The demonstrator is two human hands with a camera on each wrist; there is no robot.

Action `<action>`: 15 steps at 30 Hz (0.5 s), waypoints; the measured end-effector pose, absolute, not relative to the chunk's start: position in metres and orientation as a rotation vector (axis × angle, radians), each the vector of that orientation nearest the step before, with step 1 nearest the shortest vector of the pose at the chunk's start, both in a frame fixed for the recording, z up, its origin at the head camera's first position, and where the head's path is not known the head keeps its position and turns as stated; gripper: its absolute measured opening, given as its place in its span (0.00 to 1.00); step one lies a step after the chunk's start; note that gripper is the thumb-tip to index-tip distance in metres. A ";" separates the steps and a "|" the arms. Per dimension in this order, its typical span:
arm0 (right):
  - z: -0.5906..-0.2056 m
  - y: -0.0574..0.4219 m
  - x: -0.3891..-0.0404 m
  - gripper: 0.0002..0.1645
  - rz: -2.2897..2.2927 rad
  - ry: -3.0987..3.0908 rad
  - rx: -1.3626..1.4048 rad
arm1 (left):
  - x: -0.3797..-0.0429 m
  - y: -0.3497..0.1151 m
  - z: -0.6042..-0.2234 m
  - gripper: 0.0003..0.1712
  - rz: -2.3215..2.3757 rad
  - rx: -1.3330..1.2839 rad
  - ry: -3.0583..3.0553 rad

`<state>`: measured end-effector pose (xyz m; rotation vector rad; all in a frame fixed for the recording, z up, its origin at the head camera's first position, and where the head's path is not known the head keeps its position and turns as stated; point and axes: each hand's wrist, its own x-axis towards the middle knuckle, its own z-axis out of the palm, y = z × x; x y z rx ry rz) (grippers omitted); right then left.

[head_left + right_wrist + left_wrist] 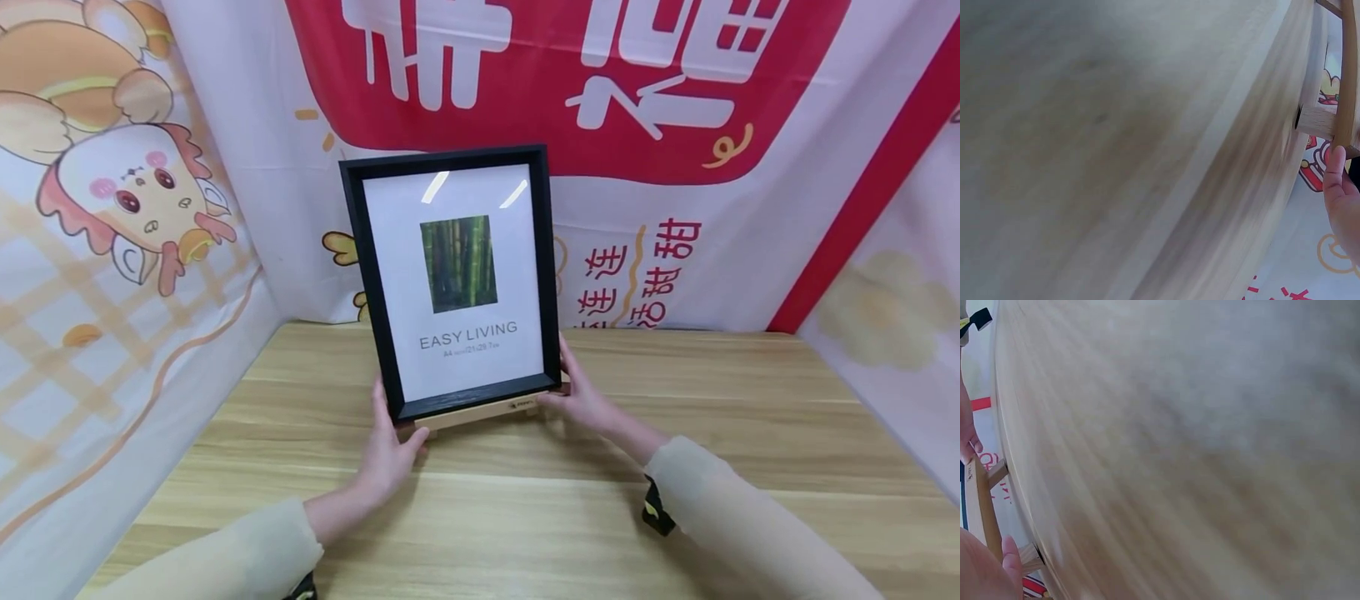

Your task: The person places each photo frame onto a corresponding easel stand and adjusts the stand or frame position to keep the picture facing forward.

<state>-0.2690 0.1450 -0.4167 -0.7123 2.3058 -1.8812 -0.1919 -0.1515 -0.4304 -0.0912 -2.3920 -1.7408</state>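
A black picture frame (550,275) stands tilted back on a small wooden easel (472,413). Behind its glass is a white sheet reading EASY LIVING with a bamboo picture. At the lower left corner, my left hand (390,458) grips frame and easel together, thumb in front of the ledge and fingers along the frame's side. My right hand (588,408) does the same at the lower right corner. In the right wrist view, the right thumb (1334,172) lies at the ledge's end, near an easel foot (1316,121). The easel's back is hidden behind the frame.
The wood-grain table (480,517) extends under the easel. A white cloth with red printing (675,150) hangs behind it, and a cartoon-printed cloth (112,250) covers the left side. Another pale cloth (892,308) hangs on the right.
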 end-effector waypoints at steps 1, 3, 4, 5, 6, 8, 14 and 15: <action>-0.417 0.147 -0.268 0.69 -1.876 2.319 -0.700 | -0.192 -0.150 -0.430 0.67 -1.743 -0.092 -2.396; -0.417 0.151 -0.265 0.68 -1.878 2.321 -0.676 | -0.192 -0.147 -0.430 0.67 -1.746 -0.093 -2.413; -0.417 0.153 -0.264 0.68 -1.876 2.325 -0.668 | -0.193 -0.146 -0.429 0.67 -1.743 -0.091 -2.422; -0.417 0.155 -0.263 0.68 -1.872 2.334 -0.659 | -0.193 -0.144 -0.429 0.66 -1.739 -0.089 -2.435; -0.418 0.157 -0.261 0.68 -1.863 2.346 -0.661 | -0.193 -0.143 -0.429 0.66 -1.739 -0.089 -2.443; -0.418 0.161 -0.258 0.68 -1.853 2.365 -0.655 | -0.194 -0.140 -0.429 0.66 -1.733 -0.088 -2.467; -0.417 0.172 -0.250 0.68 -1.847 2.405 -0.661 | -0.195 -0.131 -0.428 0.66 -1.740 -0.122 -2.489; -0.416 0.174 -0.248 0.68 -1.843 2.414 -0.647 | -0.196 -0.129 -0.428 0.66 -1.739 -0.128 -2.491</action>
